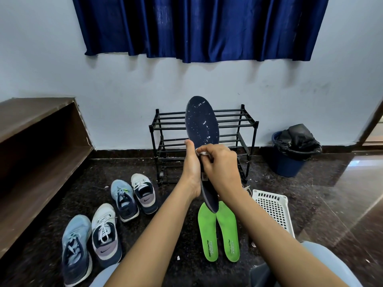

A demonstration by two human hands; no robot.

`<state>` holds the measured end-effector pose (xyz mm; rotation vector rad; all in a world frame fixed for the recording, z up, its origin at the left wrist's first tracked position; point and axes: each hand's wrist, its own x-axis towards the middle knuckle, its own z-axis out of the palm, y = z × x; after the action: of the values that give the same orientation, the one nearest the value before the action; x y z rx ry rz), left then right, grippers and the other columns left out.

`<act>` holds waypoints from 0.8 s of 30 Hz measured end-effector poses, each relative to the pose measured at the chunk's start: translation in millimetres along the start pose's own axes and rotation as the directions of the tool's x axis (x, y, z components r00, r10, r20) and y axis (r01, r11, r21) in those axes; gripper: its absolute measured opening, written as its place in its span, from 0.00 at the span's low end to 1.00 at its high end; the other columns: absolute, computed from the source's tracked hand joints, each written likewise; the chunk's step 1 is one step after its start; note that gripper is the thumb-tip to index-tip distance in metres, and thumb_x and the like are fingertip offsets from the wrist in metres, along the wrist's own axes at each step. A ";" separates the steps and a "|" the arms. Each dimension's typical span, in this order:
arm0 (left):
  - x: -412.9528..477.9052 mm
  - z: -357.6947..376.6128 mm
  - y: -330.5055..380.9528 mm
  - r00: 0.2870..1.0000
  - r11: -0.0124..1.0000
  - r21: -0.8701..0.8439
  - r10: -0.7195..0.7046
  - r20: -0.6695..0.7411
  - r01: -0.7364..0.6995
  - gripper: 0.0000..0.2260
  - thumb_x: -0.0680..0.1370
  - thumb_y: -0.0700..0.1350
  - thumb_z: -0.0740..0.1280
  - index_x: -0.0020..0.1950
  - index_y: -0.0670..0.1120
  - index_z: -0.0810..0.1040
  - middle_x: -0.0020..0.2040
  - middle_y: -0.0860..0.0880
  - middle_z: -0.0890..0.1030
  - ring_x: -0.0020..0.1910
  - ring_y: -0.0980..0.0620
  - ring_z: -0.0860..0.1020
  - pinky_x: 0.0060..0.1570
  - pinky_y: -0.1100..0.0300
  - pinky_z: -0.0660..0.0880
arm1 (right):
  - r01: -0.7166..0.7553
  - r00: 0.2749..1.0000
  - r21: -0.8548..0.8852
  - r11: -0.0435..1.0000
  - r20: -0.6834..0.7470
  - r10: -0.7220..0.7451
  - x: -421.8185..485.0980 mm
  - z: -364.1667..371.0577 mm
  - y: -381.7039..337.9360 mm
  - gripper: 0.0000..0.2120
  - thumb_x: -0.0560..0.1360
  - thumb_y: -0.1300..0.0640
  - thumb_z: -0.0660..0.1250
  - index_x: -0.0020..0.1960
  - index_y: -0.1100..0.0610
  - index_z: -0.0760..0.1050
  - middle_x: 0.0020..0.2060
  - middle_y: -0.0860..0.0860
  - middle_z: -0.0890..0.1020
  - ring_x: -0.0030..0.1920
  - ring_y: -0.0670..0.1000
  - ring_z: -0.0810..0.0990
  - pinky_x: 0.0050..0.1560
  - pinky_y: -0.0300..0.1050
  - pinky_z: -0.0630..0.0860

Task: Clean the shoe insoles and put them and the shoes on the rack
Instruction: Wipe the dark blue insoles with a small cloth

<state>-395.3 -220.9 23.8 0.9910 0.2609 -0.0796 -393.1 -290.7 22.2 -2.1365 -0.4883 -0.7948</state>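
Before the rack [246, 121], raised between it and the camera, a dark insole [202, 125] stands nearly upright, toe end up, its face flecked with white specks. The left hand [191, 168] grips its lower half from the left edge, with the thumb lying up along that edge. The right hand [221, 164], just beside the left, has its fingers curled, pinching a small white cloth [202, 152] pressed to the insole's face near its middle. Both hands sit close together, each clamped, with the insole between them.

The rack is black and barred, and it stands against the wall [116, 83]. On the floor [342, 193] in front of the rack lie two green insoles [207, 230] side by side, heels toward the camera; the dark insole's heel hides their toe ends. Left of the rack and nearer the camera stand two blue shoes [124, 199] and two white shoes [144, 192], set as two mixed pairs, one pair nearer the rack than the other. A white basket [273, 208] lies to the front right of the rack, near the green insoles. Right of the rack, against the wall, a blue bin [290, 160] holds a black liner. Above the rack hangs a blue curtain [199, 27].
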 end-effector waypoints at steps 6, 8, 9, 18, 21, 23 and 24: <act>1.6 -1.3 1.2 0.999 0.998 0.036 -0.046 -0.002 0.046 0.33 0.80 0.68 0.47 0.44 0.46 0.83 0.39 0.48 0.85 0.40 0.50 0.82 0.40 0.58 0.76 | -0.007 1.000 0.038 0.999 -0.028 0.008 -7.1 -1.7 0.5 0.11 0.67 0.69 0.67 0.45 0.57 0.83 0.40 0.51 0.85 0.43 0.54 0.81 0.48 0.43 0.74; 3.8 -5.4 6.5 0.999 0.999 0.034 -0.031 -0.018 0.032 0.36 0.80 0.68 0.45 0.48 0.44 0.83 0.44 0.47 0.86 0.44 0.50 0.83 0.42 0.58 0.77 | 0.025 1.000 0.031 0.999 0.005 -0.025 -13.0 2.2 -3.2 0.12 0.66 0.69 0.66 0.45 0.57 0.83 0.39 0.52 0.85 0.42 0.54 0.81 0.48 0.41 0.73; 4.7 -6.7 8.6 0.999 0.999 0.033 -0.024 -0.024 0.025 0.37 0.80 0.68 0.43 0.50 0.42 0.83 0.47 0.46 0.86 0.45 0.50 0.83 0.43 0.57 0.77 | 0.042 0.999 0.020 0.999 0.022 -0.042 -15.5 4.3 -5.0 0.12 0.65 0.68 0.66 0.44 0.57 0.83 0.39 0.52 0.85 0.41 0.55 0.81 0.47 0.42 0.73; -2.6 1.4 -6.2 0.998 0.996 0.067 -0.055 0.028 0.053 0.30 0.81 0.66 0.47 0.44 0.47 0.81 0.34 0.50 0.84 0.30 0.54 0.83 0.30 0.65 0.77 | -0.024 1.000 0.026 0.999 -0.015 0.024 -2.4 -4.2 2.8 0.10 0.68 0.68 0.68 0.45 0.58 0.83 0.40 0.51 0.85 0.41 0.54 0.81 0.47 0.49 0.77; -0.1 -1.3 -3.6 0.998 0.994 0.085 -0.069 -0.003 0.069 0.31 0.81 0.67 0.47 0.44 0.46 0.82 0.36 0.49 0.84 0.33 0.52 0.83 0.33 0.63 0.77 | -0.046 0.999 0.054 0.997 -0.008 0.047 -7.7 -2.6 4.2 0.11 0.68 0.69 0.67 0.46 0.57 0.83 0.41 0.51 0.85 0.43 0.54 0.81 0.49 0.47 0.76; 3.1 -6.3 2.7 0.998 0.995 0.085 -0.046 -0.038 0.049 0.35 0.80 0.68 0.46 0.47 0.45 0.83 0.44 0.47 0.86 0.42 0.50 0.83 0.41 0.59 0.77 | -0.032 0.999 0.049 0.998 0.017 0.032 -14.0 1.5 1.7 0.12 0.67 0.68 0.67 0.46 0.56 0.83 0.41 0.52 0.85 0.44 0.54 0.81 0.49 0.43 0.74; 5.1 -8.3 4.8 0.998 0.995 0.088 -0.032 -0.047 0.036 0.37 0.80 0.68 0.44 0.49 0.43 0.84 0.48 0.46 0.85 0.46 0.49 0.83 0.43 0.57 0.77 | -0.013 0.999 0.034 0.999 0.034 0.012 -17.8 4.4 -0.4 0.12 0.67 0.67 0.66 0.46 0.56 0.83 0.40 0.52 0.85 0.43 0.54 0.81 0.48 0.43 0.74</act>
<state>-391.0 -211.1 22.2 1.0778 0.3181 -0.1010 -404.6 -288.4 8.2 -2.1219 -0.5025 -0.7393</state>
